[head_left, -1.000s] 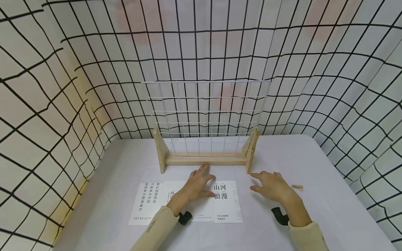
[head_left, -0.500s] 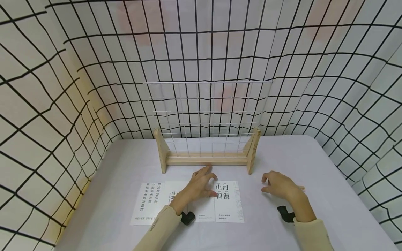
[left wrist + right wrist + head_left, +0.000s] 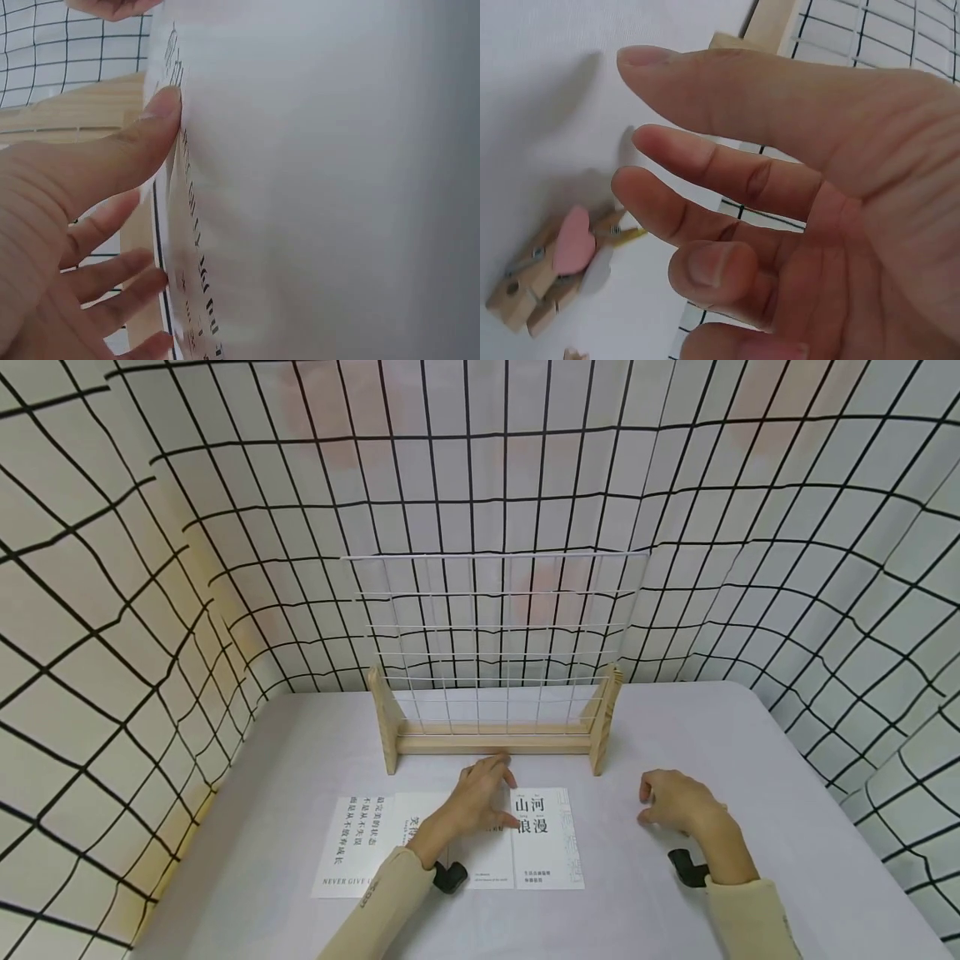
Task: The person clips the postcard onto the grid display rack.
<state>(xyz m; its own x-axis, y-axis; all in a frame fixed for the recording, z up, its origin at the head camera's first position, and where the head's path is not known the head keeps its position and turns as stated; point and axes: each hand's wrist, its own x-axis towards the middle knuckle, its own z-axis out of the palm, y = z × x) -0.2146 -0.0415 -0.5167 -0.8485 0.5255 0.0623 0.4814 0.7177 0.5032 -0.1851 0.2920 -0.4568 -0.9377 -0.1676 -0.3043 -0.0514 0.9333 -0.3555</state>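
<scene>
Printed cards (image 3: 491,860) lie nearer the left edge of the bench (image 3: 615,910); the left hand (image 3: 476,797), grip spread, touches one, seemingly to steady it. Toward the right edge, near clothespins (image 3: 531,288), the right hand (image 3: 684,803), grip apart, holds nothing.

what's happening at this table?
A person is working with printed cards laid side by side on the white table, in front of a wooden stand with a wire grid. Their left hand reaches over the row, its thumb at the left edge of the rightmost card. The right hand holds nothing, fingers loosely curled, near wooden clips with heart decorations.
</scene>
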